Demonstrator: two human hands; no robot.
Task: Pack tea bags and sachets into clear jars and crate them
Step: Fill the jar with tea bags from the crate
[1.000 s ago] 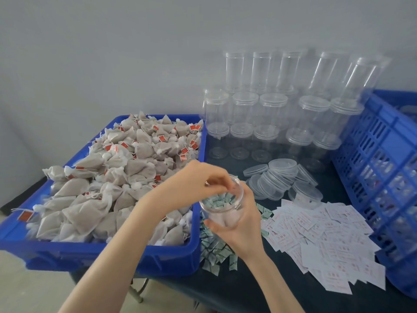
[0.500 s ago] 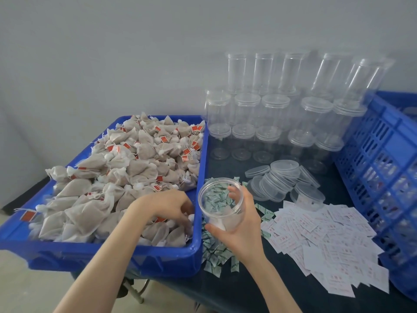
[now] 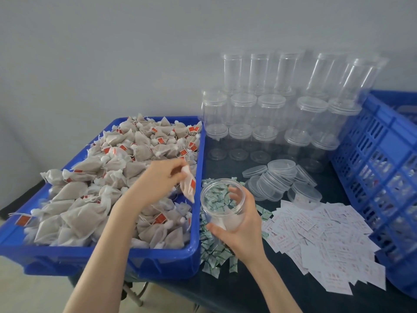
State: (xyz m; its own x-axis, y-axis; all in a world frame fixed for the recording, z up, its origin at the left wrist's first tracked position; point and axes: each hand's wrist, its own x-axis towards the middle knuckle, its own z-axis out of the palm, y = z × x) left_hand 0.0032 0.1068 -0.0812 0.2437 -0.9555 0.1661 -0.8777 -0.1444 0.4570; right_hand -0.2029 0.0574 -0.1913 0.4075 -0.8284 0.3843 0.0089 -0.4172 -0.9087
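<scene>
My right hand (image 3: pixel 239 227) grips an open clear jar (image 3: pixel 222 203) from the side, above a pile of small green sachets (image 3: pixel 214 251); the jar holds a tea bag or two at its bottom. My left hand (image 3: pixel 158 179) pinches one grey tea bag (image 3: pixel 188 188) with a red tag, lifted just left of the jar's rim. The blue tray (image 3: pixel 126 258) on the left is heaped with tea bags (image 3: pixel 90 199).
Stacked clear lidded jars (image 3: pixel 270 109) stand at the back against the wall. Loose clear lids (image 3: pixel 279 177) lie behind the held jar. White printed sachets (image 3: pixel 320 240) spread across the dark table. A blue slatted crate (image 3: pixel 379 177) stands at the right edge.
My left hand left the jar's mouth, reached into the tray, and now rises toward the jar with a tea bag. The jar in my right hand has barely moved.
</scene>
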